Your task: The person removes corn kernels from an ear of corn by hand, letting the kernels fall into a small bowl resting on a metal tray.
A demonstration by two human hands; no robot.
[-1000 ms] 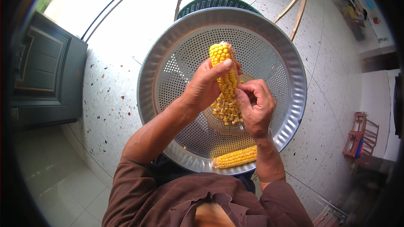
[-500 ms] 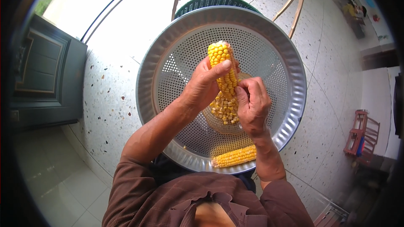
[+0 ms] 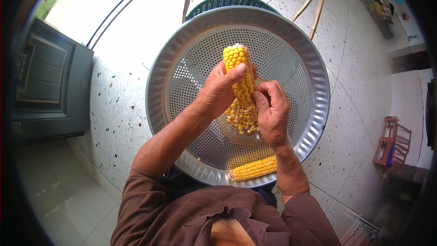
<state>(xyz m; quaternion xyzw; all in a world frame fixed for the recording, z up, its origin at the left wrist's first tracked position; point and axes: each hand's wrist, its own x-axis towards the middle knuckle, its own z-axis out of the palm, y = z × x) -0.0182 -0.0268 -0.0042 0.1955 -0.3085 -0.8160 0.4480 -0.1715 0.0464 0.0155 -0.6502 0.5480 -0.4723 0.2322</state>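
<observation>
A wide perforated metal basin (image 3: 314, 86) sat over the speckled floor (image 3: 123, 109), a dark cabinet (image 3: 50, 86) off to the left. Above the basin's middle, the left hand (image 3: 217, 92) had its grip closed around an upright corn cob (image 3: 239, 74), thumb pressed on the kernels. The right hand (image 3: 272, 111) curled its fingers against the cob's lower part. Beneath them a small clear bowl (image 3: 241, 134) held loose kernels (image 3: 241, 116). A second cob (image 3: 253, 168) lay at the basin's near rim.
</observation>
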